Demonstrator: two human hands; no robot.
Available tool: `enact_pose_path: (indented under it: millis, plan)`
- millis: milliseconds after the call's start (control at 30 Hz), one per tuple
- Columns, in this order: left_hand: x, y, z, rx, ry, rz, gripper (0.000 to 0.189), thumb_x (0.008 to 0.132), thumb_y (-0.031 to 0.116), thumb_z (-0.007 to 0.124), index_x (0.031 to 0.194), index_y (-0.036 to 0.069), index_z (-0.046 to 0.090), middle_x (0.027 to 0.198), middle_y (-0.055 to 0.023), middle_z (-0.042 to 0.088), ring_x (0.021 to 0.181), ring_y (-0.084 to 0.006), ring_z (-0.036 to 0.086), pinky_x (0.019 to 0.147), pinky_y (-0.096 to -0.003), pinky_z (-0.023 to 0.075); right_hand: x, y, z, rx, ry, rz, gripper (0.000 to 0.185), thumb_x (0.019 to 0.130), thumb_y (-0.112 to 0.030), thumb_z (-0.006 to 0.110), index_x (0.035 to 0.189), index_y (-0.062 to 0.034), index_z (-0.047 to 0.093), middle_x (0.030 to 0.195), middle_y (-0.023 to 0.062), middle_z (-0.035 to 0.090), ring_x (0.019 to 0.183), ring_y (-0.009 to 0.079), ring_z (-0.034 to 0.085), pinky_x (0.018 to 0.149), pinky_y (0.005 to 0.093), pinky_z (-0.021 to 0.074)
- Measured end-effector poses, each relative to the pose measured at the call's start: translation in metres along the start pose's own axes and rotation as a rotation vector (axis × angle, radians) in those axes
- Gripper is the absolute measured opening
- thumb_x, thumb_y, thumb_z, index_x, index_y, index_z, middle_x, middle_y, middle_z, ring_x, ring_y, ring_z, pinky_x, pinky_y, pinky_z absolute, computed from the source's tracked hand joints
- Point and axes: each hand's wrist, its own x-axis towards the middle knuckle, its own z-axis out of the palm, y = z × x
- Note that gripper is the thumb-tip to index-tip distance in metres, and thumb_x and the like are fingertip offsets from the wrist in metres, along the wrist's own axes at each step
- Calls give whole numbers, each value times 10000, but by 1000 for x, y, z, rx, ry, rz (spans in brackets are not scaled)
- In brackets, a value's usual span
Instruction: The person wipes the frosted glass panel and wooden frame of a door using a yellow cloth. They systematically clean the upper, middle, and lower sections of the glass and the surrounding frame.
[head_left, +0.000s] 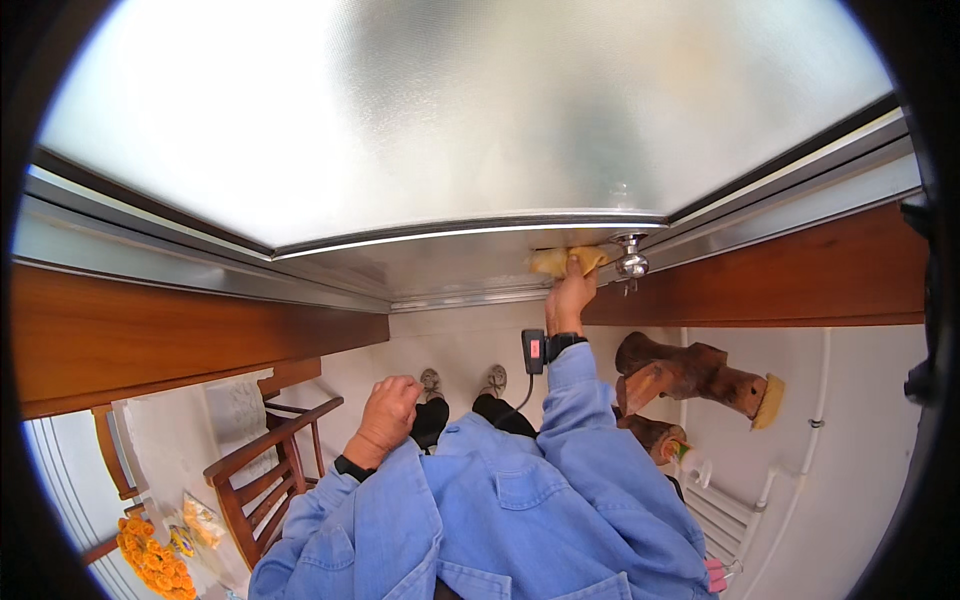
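In front of me stands a door with a frosted glass pane (480, 120) above a smooth lower panel (435, 262). My right hand (572, 294) presses a folded yellow cloth (559, 261) against this panel, just left of a round metal doorknob (632, 264) with a key in its lock. The thumb lies on top of the cloth; the other fingers are partly hidden. My left hand (386, 412) is held in front of my body with its fingers curled, touching neither door nor cloth. Whether anything is inside it is hidden.
Wooden door casing (187, 330) runs along both sides. At the left are a wooden chair (262, 480), a covered table and orange flowers (154, 559). A carved tree-trunk piece (694, 375) stands at the right, near white pipes and a radiator (720, 510).
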Motion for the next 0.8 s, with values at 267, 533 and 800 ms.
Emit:
enact_pose_path:
  millis: [267,533,800]
  plan:
    - [-9,-24,-9,-17,20,56,356,761,-7,668,1108,76,670,1133,-93,637,1097,-308,598,933,-431,475,-12,-49,23,-146,154,-201,344,943,36,605,1286,43,579,1198,100,645,1020,227,633,908,357,524]
    - [-27,-60,-20,-4,16,67,329,765,-2,648,1086,69,670,1126,-90,642,1088,-307,604,932,-434,481,-104,-18,75,-406,-65,-382,416,927,46,635,1337,9,573,1234,77,633,1099,182,597,981,336,490]
    - [-33,-87,-30,-33,14,170,328,780,10,649,1098,87,661,1107,-96,630,1052,-313,597,898,-439,481,-44,-69,62,-475,240,-530,400,966,3,559,1366,-4,568,1299,97,623,1158,232,600,1045,352,458]
